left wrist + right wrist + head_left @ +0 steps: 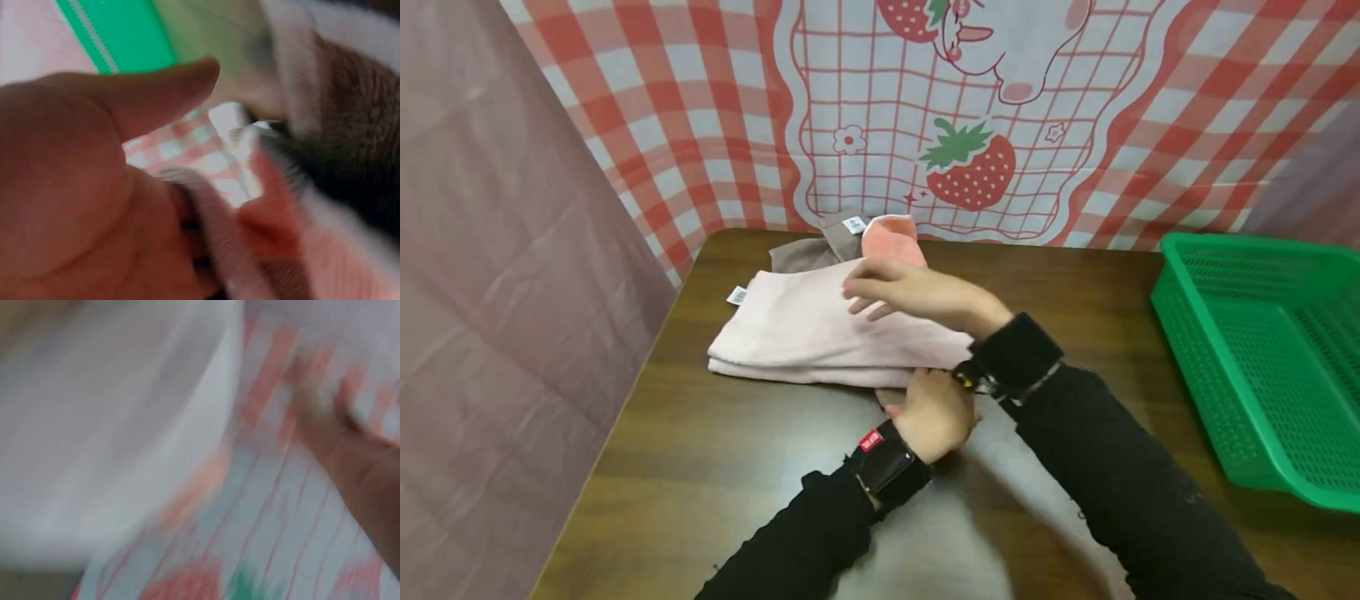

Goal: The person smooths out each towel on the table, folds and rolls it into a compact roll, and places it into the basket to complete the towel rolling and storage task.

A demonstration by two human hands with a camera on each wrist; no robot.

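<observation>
A folded pale pink towel [805, 325] lies on top of a grey-brown towel [805, 254] and a coral towel [891, 237], whose ends stick out behind it. My left hand [936, 417] is at the pink towel's near right edge. In the left wrist view its thumb [169, 87] stands straight, apart from the cloth, while the fingers go partly out of sight behind a pale fabric edge [215, 231]. Above the pink towel, my right hand [917, 292] has its fingers extended and holds nothing. Motion blurs the right wrist view, where that hand [350, 450] appears beside pale cloth [112, 437].
A green plastic basket [1232, 392] stands at the right on the wooden table [700, 467]. Behind the table hangs a red checked cloth with strawberries [973, 171]. A plain pinkish curtain [497, 292] hangs at the left.
</observation>
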